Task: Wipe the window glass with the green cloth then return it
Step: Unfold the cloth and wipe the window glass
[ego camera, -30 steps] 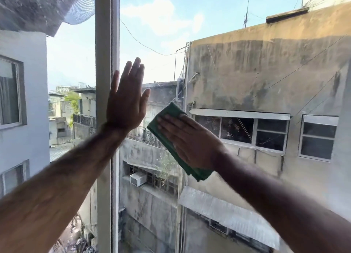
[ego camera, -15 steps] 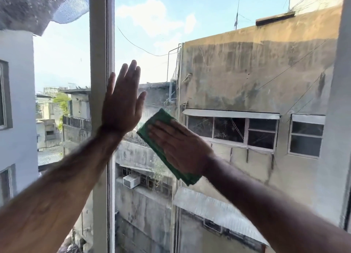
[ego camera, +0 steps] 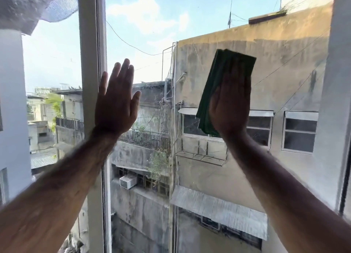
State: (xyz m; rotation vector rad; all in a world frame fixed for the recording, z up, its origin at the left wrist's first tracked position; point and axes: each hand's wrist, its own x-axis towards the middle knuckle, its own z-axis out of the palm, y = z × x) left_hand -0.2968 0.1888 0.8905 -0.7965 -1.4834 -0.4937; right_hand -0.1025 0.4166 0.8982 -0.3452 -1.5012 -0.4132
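Observation:
My right hand point(ego camera: 230, 104) lies flat against the window glass point(ego camera: 155, 43), pressing the folded green cloth point(ego camera: 224, 70) onto the pane at upper right. The cloth sticks out above and to the left of the fingers. My left hand point(ego camera: 115, 104) is spread flat on the glass with nothing in it, just right of the white vertical window frame point(ego camera: 91, 81), fingers pointing up. Both forearms reach up from the bottom corners.
A second white frame edge point(ego camera: 340, 100) bounds the pane on the right. Through the glass are weathered concrete buildings, a railed balcony, an air conditioner unit and overhead wires. A mesh screen shows at the top left.
My right hand has swept the cloth up and to the right across the pane, turning it from slanted to upright. My left hand stays planted beside the frame.

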